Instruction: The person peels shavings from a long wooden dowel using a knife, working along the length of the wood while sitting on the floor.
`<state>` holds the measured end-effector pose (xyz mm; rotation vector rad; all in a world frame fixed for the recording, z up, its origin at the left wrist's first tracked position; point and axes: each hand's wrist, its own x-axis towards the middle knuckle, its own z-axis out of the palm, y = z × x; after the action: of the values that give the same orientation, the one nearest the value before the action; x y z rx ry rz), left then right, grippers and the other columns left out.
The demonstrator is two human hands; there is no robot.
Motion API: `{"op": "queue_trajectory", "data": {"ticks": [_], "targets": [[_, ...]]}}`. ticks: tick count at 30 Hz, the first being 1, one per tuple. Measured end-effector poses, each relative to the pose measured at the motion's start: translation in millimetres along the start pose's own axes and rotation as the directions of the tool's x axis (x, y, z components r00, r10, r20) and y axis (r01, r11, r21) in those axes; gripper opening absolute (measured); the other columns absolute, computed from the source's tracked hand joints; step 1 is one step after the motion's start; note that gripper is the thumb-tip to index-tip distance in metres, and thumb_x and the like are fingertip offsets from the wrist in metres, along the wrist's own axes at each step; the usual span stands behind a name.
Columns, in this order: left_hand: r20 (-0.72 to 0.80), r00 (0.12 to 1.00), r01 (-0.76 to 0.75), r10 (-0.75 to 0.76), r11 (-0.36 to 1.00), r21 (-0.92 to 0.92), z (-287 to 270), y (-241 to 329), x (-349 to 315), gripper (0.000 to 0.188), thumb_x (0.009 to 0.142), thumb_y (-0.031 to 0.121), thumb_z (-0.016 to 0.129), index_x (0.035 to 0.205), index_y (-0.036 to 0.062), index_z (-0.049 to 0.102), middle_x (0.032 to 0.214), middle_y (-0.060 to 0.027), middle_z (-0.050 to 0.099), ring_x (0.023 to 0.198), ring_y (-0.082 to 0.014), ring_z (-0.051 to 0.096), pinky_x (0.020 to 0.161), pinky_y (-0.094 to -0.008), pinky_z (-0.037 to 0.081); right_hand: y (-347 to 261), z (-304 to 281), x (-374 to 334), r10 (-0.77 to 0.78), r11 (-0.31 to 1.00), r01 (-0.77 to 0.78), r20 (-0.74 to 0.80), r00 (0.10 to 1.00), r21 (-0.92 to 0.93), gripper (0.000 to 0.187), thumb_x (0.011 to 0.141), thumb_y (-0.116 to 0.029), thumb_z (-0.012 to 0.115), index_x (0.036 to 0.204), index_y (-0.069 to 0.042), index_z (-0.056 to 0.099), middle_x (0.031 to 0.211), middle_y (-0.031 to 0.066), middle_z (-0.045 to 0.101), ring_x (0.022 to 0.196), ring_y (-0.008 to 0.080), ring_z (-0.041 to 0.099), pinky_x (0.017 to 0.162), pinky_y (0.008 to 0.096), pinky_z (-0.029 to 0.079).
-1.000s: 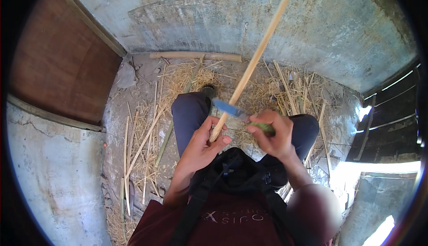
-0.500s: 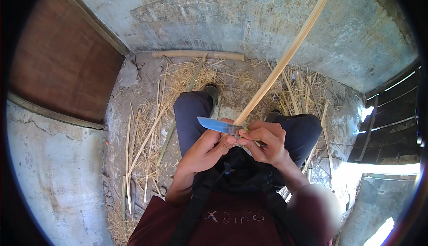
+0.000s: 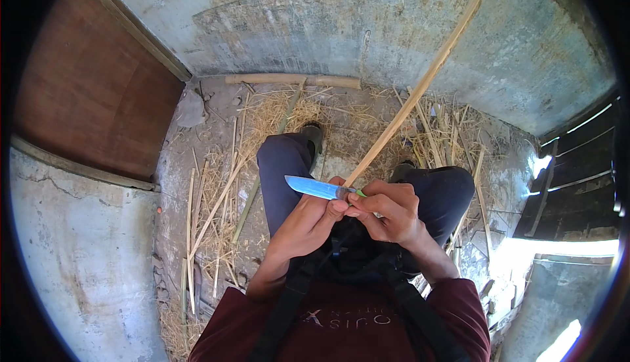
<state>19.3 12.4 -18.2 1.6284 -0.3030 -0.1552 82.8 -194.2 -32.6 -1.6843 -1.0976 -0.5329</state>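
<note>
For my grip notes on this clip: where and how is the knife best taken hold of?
Probably by its green handle, coming from the right: the bare blade points left, and the right hand holds the handle end.

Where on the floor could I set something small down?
Barest looks the floor between the green stick and left forearm; a grittier patch borders the brown panel. Straw and sticks crowd both sides; left hand, right hand, knife and wooden strip bunch between the knees.
</note>
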Motion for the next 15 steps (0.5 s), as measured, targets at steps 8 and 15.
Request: {"op": "queue_trajectory", "data": {"ticks": [8, 15], "targets": [[-0.158, 0.977, -0.089, 0.146, 0.944, 0.317, 11, 17, -4, 0.025, 0.115, 0.017, 0.053, 0.108, 0.0012, 0.070, 0.107, -0.0173, 0.067, 0.089, -0.0426, 0.066, 0.083, -0.0498, 0.050, -14, 2, 10, 0.041, 0.999, -0.041, -0.035, 0.999, 0.007, 0.018, 0.086, -0.008, 0.090, 0.091, -0.006, 0.074, 0.072, 0.0062, 0.065, 0.053, 0.0201, 0.064, 0.044, 0.0349, 0.046], [-0.121, 0.971, -0.129, 0.206, 0.878, 0.461, 8, 18, -2, 0.022, 0.112, 0.011, 0.052, 0.106, 0.0016, 0.071, 0.101, -0.0172, 0.069, 0.091, -0.0448, 0.069, 0.082, -0.0516, 0.053, -17, 3, 10, 0.036, 0.999, -0.038, -0.059, 0.998, -0.027, 0.017, 0.086, -0.011, 0.091, 0.093, -0.007, 0.075, 0.069, 0.0038, 0.063, 0.051, 0.0193, 0.062, 0.043, 0.0343, 0.044]]}}
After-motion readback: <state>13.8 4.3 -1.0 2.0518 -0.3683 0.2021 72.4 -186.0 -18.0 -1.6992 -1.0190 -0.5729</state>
